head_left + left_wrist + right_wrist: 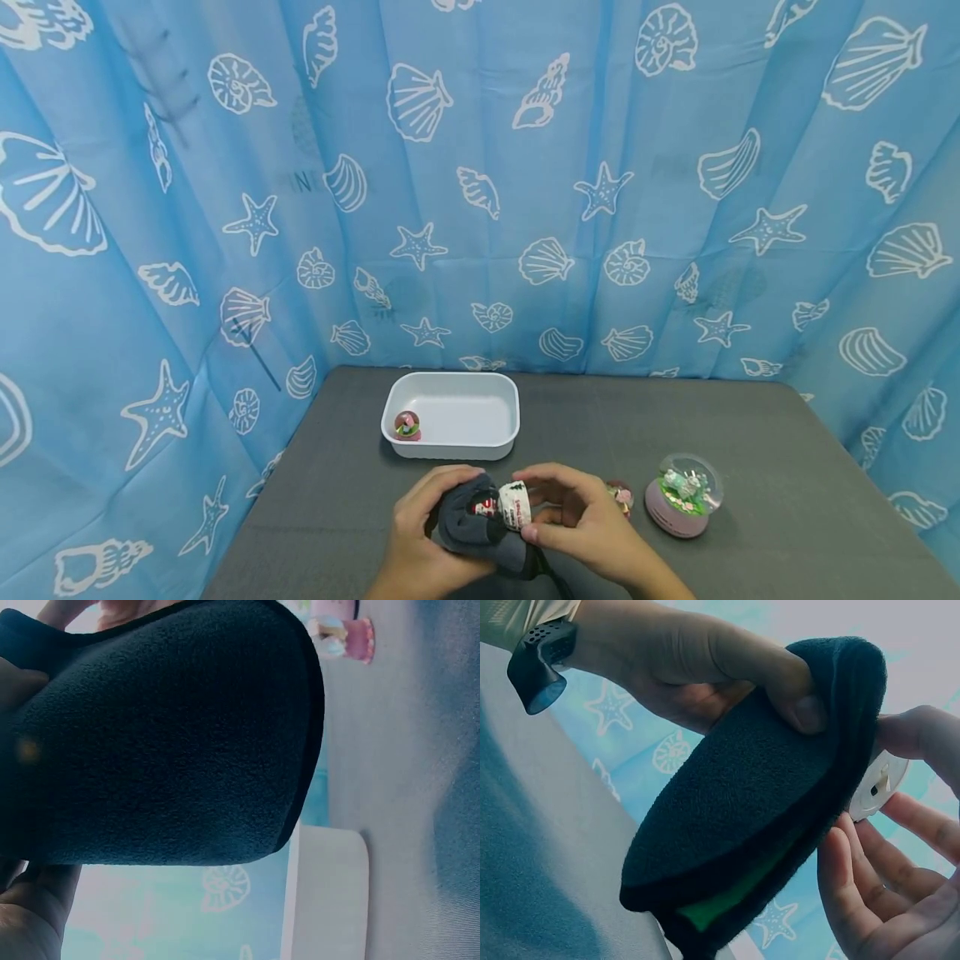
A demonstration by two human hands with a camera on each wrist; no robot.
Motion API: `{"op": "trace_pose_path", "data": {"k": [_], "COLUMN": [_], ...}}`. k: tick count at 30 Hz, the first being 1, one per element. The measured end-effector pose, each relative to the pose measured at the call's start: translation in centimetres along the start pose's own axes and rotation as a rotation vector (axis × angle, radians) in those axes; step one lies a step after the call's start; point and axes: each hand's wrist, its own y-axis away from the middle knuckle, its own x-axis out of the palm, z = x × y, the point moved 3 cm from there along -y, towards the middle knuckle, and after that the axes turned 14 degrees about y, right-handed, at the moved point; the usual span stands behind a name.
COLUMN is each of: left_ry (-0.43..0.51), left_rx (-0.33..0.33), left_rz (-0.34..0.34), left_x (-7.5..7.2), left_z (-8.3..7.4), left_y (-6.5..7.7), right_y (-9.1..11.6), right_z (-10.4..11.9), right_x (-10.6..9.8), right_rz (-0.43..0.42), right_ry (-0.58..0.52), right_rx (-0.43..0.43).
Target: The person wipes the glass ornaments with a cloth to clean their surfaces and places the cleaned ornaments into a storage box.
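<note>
A dark grey fleece cloth [461,523] is folded around a small snow globe [515,505] with a white printed base; a bit of red shows inside the fold. My left hand [420,533] grips the cloth from outside, its thumb pressing the fabric in the right wrist view. At the base, the fingertips and thumb of my right hand [581,515] pinch the rim. The base's round white underside [881,784] faces my right palm. Most of the globe is hidden by the cloth [180,742], which fills much of the left wrist view.
Behind the hands stands a white tray [450,450] with a small pink snow globe [407,426] in its left corner. Another small globe [621,497] is partly hidden behind my right hand. Farther right is a larger snow globe [682,496] on the grey table [787,517].
</note>
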Motion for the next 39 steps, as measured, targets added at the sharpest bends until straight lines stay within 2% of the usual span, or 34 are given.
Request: {"op": "trace_pose_path", "data": {"k": [9, 13, 19, 24, 29, 33, 36, 39], "left_ry": [0.007, -0.008, -0.088, -0.098, -0.095, -0.069, -0.055, -0.049], "left_rx": [-0.025, -0.005, 0.039, 0.063, 0.053, 0.035, 0.034, 0.037], "left_rz": [-0.006, -0.005, 0.008, 0.001, -0.01, -0.008, -0.005, -0.003], "left_x": [0.0, 0.2, 0.5, 0.4, 0.3, 0.3, 0.3, 0.2], "left_z": [0.0, -0.1, -0.5, -0.5, -0.6, -0.6, -0.6, -0.5], "left_y": [0.0, -0.2, -0.6, -0.7, -0.7, -0.5, -0.4, -0.4], "right_y": [-0.1, -0.2, -0.5, -0.8, -0.8, -0.6, -0.5, -0.5], "right_z": [0.5, 0.5, 0.5, 0.6, 0.7, 0.8, 1.1, 1.2], "right_x": [-0.3, -0.3, -0.1, 0.0, 0.0, -0.2, -0.5, -0.6], "right_rz": [-0.048, -0.074, -0.073, -0.069, -0.042, -0.032, -0.025, -0.007], "right_ry": [0.129, 0.173, 0.133, 0.089, 0.067, 0.114, 0.135, 0.107], "right_rx": [0.07, 0.134, 0.198, 0.252, 0.197, 0.136, 0.055, -0.028]}}
